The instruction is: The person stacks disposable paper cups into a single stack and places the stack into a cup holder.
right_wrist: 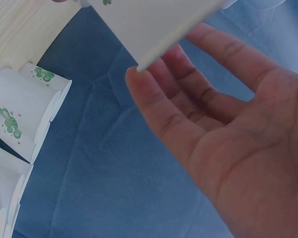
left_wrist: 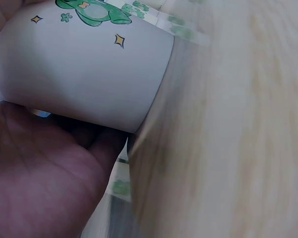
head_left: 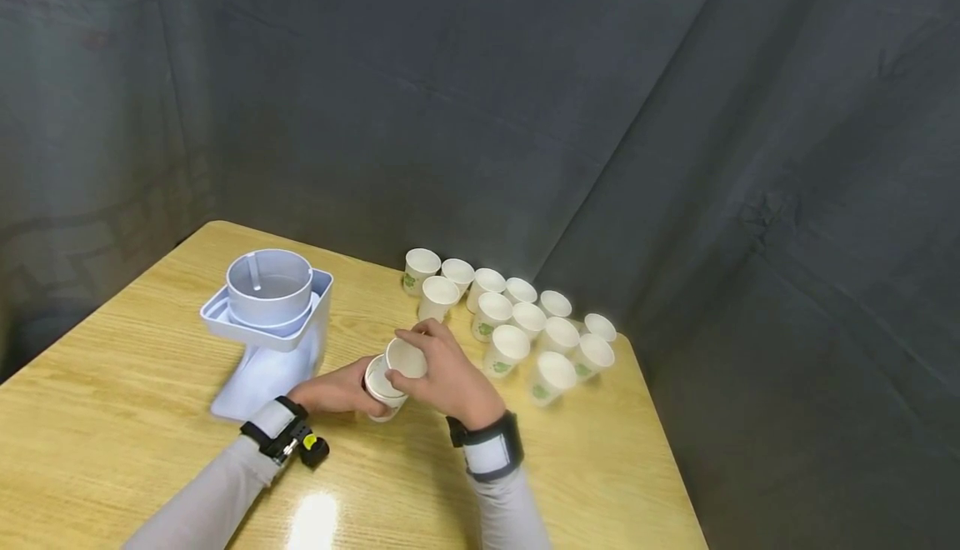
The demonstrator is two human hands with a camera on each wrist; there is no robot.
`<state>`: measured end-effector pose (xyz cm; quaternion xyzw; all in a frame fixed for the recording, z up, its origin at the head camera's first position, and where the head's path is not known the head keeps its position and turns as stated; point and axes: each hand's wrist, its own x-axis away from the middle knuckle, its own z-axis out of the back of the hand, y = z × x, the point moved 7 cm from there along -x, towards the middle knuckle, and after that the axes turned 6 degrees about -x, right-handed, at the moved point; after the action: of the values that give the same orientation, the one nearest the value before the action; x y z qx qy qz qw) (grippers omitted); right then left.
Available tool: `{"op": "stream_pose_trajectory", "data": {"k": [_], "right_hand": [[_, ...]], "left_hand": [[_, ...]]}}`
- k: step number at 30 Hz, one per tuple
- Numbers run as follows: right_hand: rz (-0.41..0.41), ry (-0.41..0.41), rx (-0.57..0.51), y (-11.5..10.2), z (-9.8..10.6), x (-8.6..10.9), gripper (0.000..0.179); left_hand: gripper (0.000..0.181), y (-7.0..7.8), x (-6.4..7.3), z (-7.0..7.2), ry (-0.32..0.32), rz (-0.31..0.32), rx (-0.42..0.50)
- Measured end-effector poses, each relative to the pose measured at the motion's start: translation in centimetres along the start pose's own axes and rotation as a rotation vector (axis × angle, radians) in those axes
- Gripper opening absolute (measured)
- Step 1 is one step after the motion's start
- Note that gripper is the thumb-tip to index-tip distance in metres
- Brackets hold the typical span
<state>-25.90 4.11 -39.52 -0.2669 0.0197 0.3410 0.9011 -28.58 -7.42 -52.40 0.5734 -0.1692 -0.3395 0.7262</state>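
Low over the table, my left hand (head_left: 337, 388) grips a white paper cup (head_left: 381, 382) around its side. A green cartoon figure and small stars decorate that cup (left_wrist: 84, 64) in the left wrist view. With its fingers and thumb at the rim, my right hand (head_left: 452, 377) holds a second paper cup (head_left: 407, 357), tilted, at the mouth of the first one. Seen from the right wrist, the fingertips (right_wrist: 141, 82) meet the rim of this upper cup (right_wrist: 149, 25). The lower part of the upper cup is hidden in the head view.
Several white paper cups (head_left: 510, 343) with green prints stand upright in loose rows at the back right. Left of my hands is a pale plastic stand (head_left: 270, 375) with a round bowl (head_left: 268, 304) on its square top. Dark curtains (head_left: 465, 100) hang behind the wooden table (head_left: 135, 417).
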Motion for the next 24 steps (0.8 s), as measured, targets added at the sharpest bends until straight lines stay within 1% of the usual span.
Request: {"op": "stream_pose_trajectory", "data": {"k": [5,10,13,19,24], "right_hand": [[-0.004,-0.011,-0.006,-0.1,-0.3,-0.1,0.056],[-0.002,-0.038,-0.01,-0.2,-0.8,-0.4,0.055],[-0.003,-0.055,-0.009,-0.2,-1.2,-0.5,0.055],[0.008,-0.068,0.026,-0.2,-1.9,-0.8,0.054],[0.009,-0.074,0.021,-0.1,-2.3,-0.9,0.049]], "left_hand": [[0.065,0.0,0.0,0.0,-0.003,-0.007,0.009],[0.066,-0.2,-0.1,0.1,0.001,0.014,0.009],[0.07,-0.3,-0.1,0.2,0.001,0.024,0.012],[0.077,-0.4,-0.1,0.1,0.0,0.039,0.024],[0.072,-0.5,0.0,0.2,0.009,0.031,-0.002]]}}
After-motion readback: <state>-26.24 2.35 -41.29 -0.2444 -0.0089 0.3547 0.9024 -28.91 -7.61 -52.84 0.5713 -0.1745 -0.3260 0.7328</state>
